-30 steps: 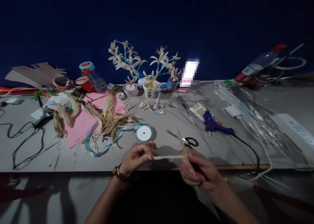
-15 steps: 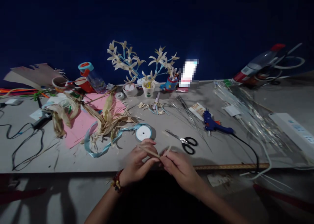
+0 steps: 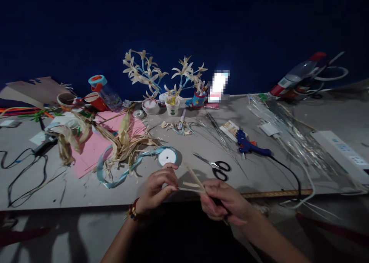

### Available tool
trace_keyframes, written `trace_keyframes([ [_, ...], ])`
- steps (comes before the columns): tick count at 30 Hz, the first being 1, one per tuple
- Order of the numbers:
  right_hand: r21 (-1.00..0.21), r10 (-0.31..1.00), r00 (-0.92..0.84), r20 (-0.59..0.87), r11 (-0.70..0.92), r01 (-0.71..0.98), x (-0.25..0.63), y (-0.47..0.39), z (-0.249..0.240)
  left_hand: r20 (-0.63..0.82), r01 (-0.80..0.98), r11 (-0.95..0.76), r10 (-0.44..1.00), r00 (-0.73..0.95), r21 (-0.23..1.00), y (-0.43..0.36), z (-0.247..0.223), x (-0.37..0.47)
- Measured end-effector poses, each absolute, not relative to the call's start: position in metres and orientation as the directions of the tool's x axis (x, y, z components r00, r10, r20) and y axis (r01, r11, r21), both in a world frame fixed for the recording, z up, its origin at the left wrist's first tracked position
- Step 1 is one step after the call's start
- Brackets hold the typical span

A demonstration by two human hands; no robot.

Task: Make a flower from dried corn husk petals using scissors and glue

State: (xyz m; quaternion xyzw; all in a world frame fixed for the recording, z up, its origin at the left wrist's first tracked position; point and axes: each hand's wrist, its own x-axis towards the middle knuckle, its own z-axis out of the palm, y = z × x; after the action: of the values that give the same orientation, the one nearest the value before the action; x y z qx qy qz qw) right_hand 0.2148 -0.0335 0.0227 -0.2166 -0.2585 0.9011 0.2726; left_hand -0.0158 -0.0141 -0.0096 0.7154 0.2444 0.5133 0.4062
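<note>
Pale strips of dried husk (image 3: 193, 175) fan out between my two hands at the table's front edge. My right hand (image 3: 221, 201) is closed on their gathered end. A thin strand runs left to my left hand (image 3: 161, 186), whose thumb and forefinger pinch its tip. Just behind my left hand lies a spool of blue ribbon (image 3: 167, 157), its ribbon trailing left. Black-handled scissors (image 3: 216, 167) rest open behind my right hand.
Dried husks (image 3: 123, 140) lie on pink paper (image 3: 83, 155) at left. Husk flowers (image 3: 144, 69) stand in cups at the back. A blue glue gun (image 3: 250, 146), wires (image 3: 225, 140), plastic-wrapped stems (image 3: 300, 132) and a power strip (image 3: 343, 151) are at right.
My hands have moved apart, the right one going right and slightly down with the husk strips. The strips now spread out between them. The view has shifted slightly.
</note>
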Motion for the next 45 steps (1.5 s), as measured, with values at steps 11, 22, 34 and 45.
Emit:
trace_keyframes([
  [11,-0.984,0.882,-0.461,-0.102,-0.023,0.175,0.202,-0.038,0.023,0.447,-0.027,-0.450,0.877,0.178,0.893,-0.024,-0.012,0.004],
  [22,-0.969,0.867,-0.497,-0.020,0.105,0.222,0.191,-0.033,0.020,0.535,0.033,-0.577,0.776,0.334,0.816,-0.024,-0.004,-0.003],
  [34,-0.751,0.651,-0.643,-0.403,-0.637,-0.174,0.189,-0.034,0.015,0.524,-0.040,-0.565,0.734,0.431,0.824,-0.018,-0.008,-0.010],
  [45,-0.518,0.530,-0.821,-0.214,-0.774,-0.365,0.216,-0.030,0.022,0.464,-0.085,-0.470,0.798,0.386,0.879,-0.013,-0.012,-0.023],
])
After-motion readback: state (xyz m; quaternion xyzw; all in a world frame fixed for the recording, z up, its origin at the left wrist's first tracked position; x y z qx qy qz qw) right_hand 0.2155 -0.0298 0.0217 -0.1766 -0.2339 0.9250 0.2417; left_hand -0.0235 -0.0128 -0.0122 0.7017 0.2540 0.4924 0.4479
